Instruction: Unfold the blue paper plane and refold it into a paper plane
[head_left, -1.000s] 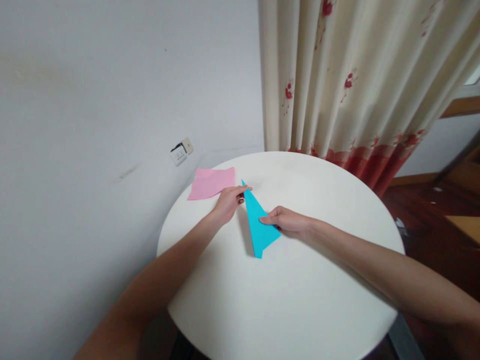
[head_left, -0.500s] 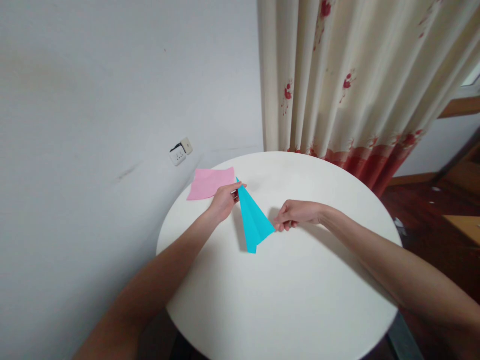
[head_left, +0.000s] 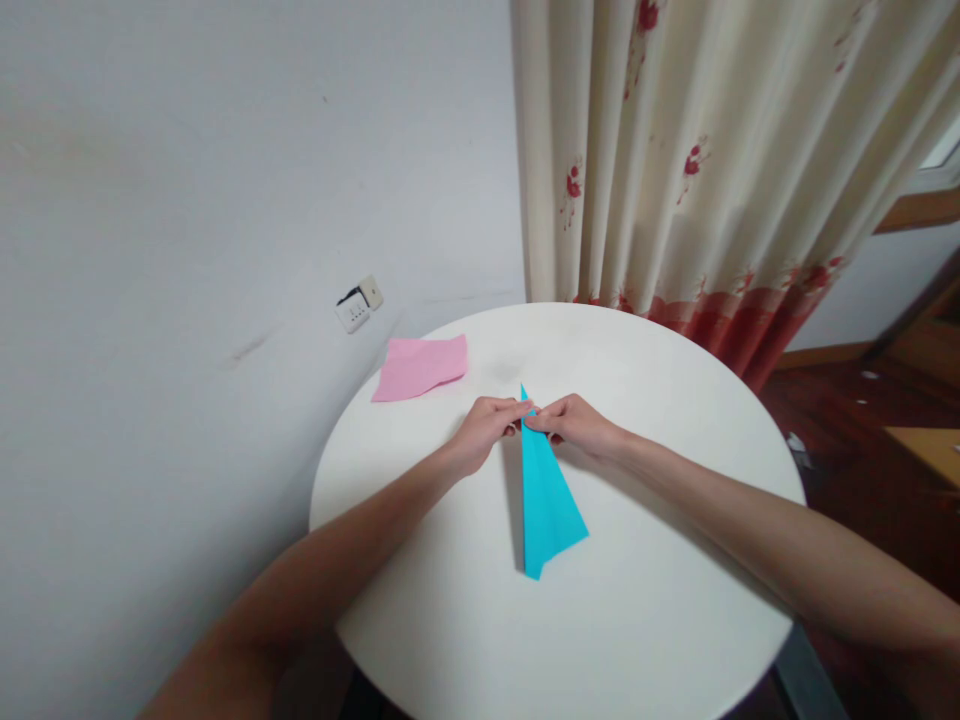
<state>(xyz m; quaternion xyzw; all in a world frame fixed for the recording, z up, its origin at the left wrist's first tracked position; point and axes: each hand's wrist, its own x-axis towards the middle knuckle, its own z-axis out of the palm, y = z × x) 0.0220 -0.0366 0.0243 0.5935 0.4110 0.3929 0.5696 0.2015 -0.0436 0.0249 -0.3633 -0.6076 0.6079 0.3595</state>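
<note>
Two papers lie on the round table: one blue paper, one pink paper. The blue paper is a narrow folded triangle mid-table, long axis running away from me, tip pointing far. My left hand and right hand pinch its tip, fingers closed on it.

We have a single view, from a camera worn on the head, so it shares nothing with any other. It looks forward and steeply down onto the round white surface, close enough that both forearms enter from 6 o'clock and fill the lower frame. The wall lies toward 10 o'clock, the curtain toward 1 o'clock, and wooden floor at 3 o'clock.
</note>
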